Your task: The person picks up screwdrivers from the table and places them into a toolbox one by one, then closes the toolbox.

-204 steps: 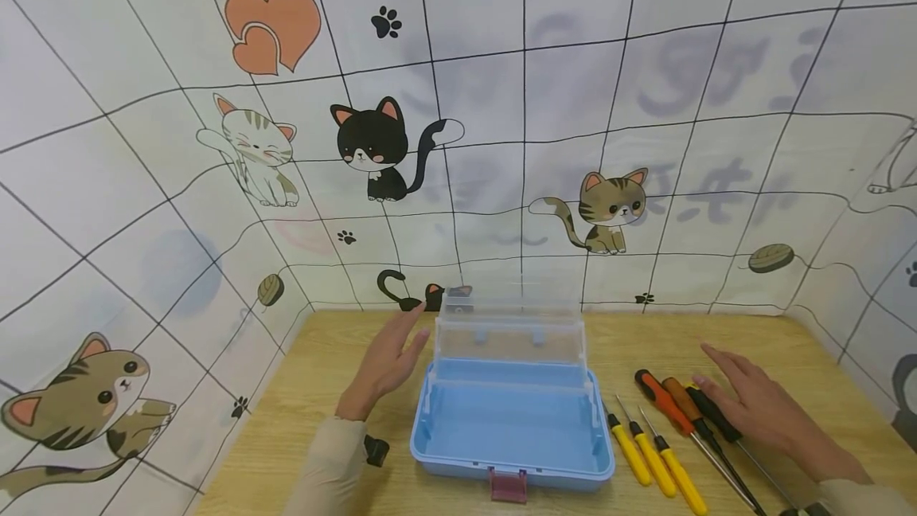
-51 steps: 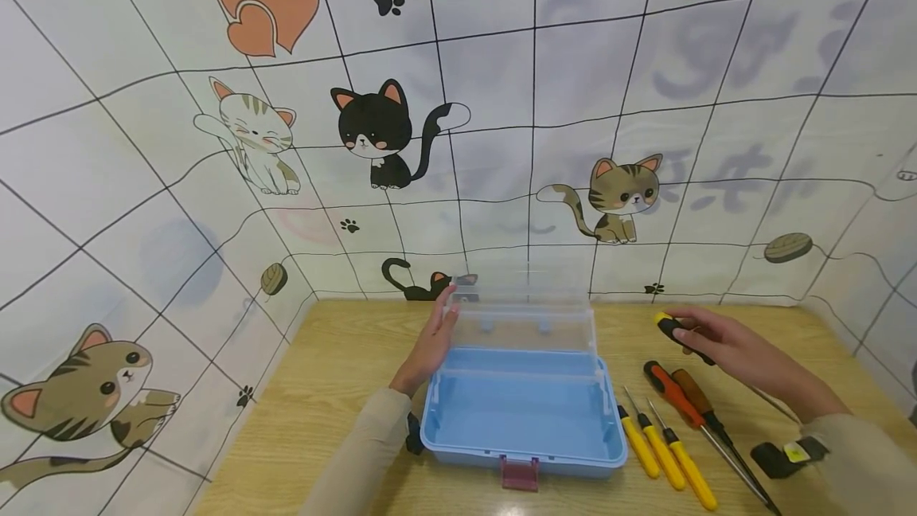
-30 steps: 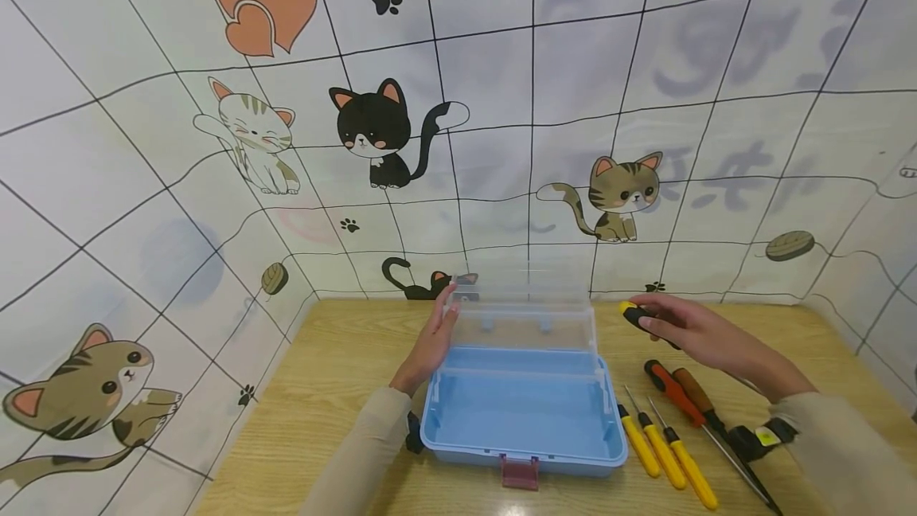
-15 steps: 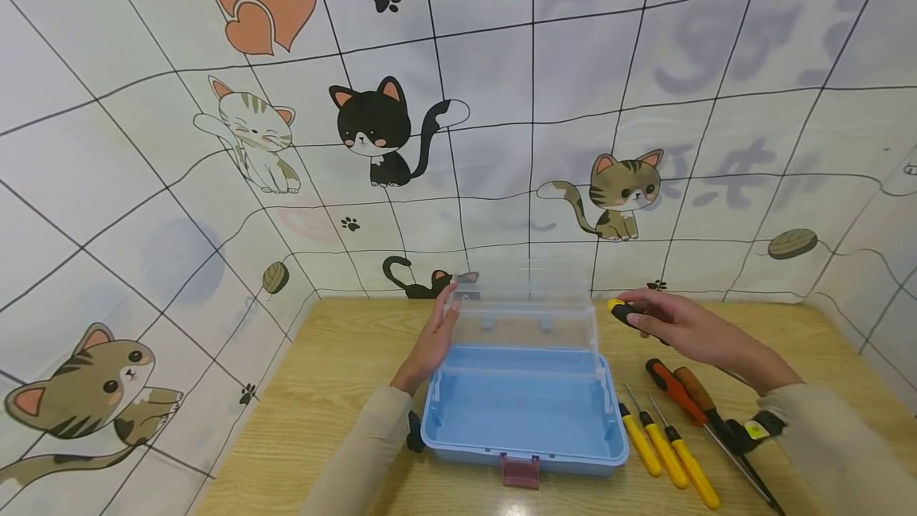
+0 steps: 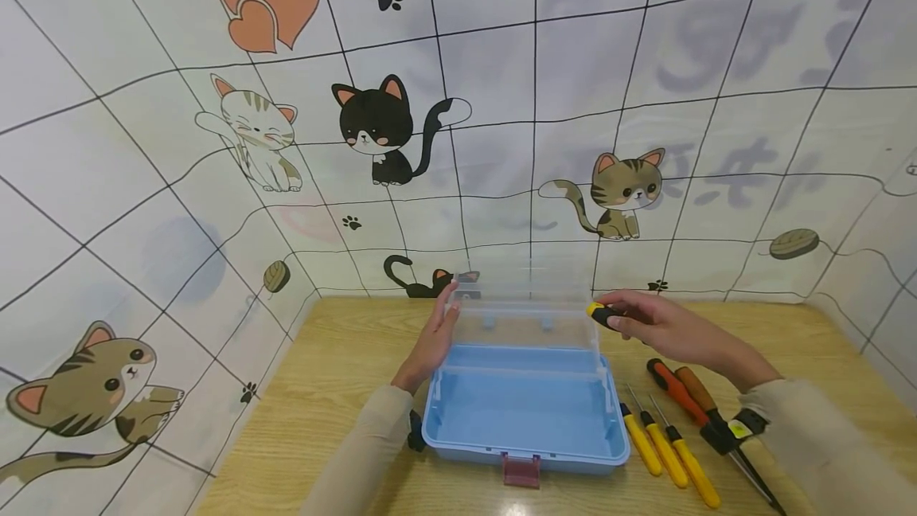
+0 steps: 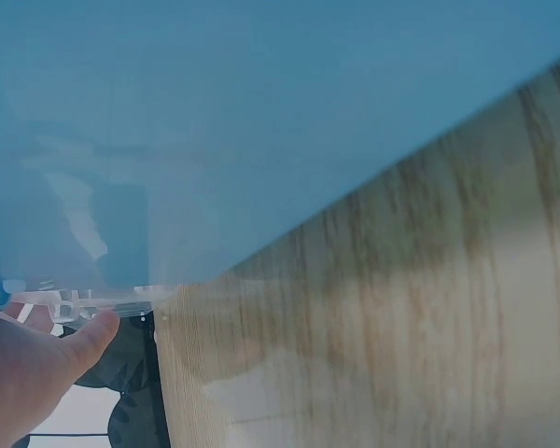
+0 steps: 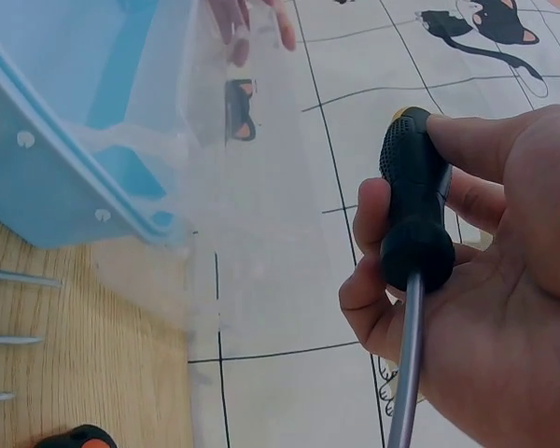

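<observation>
My left hand holds the left edge of the raised clear lid of a blue toolbox. In the left wrist view its thumb lies at the lid's edge. My right hand grips a screwdriver by its black handle with a yellow end, beside the lid's right edge. The right wrist view shows curled fingers and thumb round that handle, the metal shaft pointing back toward the wrist. The toolbox stands open with a bare blue inside and a purple latch at its front.
Several yellow-handled small tools with thin metal shafts lie right of the toolbox. Farther right are a red-and-black screwdriver and a brown-handled one, partly under my right wrist camera. A cat-patterned wall covering rises behind the wooden table.
My left hand has come from beside the toolbox onto its lid. My right hand has picked up the black-and-yellow screwdriver from the table and carried it left to the lid's right edge.
</observation>
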Action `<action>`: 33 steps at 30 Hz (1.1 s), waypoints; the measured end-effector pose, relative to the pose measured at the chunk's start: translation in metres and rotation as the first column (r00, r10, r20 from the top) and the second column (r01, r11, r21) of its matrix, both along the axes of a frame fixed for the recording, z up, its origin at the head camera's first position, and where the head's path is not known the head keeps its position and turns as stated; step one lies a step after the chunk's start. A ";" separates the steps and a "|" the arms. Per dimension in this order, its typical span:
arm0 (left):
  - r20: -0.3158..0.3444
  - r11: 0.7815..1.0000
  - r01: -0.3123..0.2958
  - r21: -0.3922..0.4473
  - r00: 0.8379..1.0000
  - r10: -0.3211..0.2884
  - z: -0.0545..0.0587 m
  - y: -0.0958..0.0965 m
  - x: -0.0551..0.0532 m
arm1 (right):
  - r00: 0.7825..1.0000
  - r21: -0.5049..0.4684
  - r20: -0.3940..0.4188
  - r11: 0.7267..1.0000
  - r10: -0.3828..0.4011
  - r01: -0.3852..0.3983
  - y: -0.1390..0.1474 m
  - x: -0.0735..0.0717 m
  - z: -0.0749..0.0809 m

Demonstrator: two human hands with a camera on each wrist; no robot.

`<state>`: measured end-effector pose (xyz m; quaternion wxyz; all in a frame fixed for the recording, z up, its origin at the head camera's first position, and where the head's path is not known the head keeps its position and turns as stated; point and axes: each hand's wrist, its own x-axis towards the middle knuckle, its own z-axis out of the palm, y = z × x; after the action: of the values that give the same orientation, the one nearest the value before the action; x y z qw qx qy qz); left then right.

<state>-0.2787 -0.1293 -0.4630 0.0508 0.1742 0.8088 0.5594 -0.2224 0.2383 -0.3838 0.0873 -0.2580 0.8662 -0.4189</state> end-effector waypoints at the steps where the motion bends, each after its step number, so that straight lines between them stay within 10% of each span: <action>1: 0.000 1.000 0.000 0.000 1.000 0.000 0.000 0.000 0.000 | 1.000 -0.002 0.004 1.000 0.009 -0.009 -0.001 0.000 0.000; 33: 0.012 1.000 -0.008 -0.004 1.000 0.009 0.003 0.000 0.002 | 0.976 -0.075 0.196 0.994 0.091 -0.078 -0.059 0.005 -0.007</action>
<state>-0.2769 -0.1290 -0.4604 0.0536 0.1674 0.8105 0.5588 -0.2178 0.1789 -0.3905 0.1825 -0.2542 0.8270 -0.4671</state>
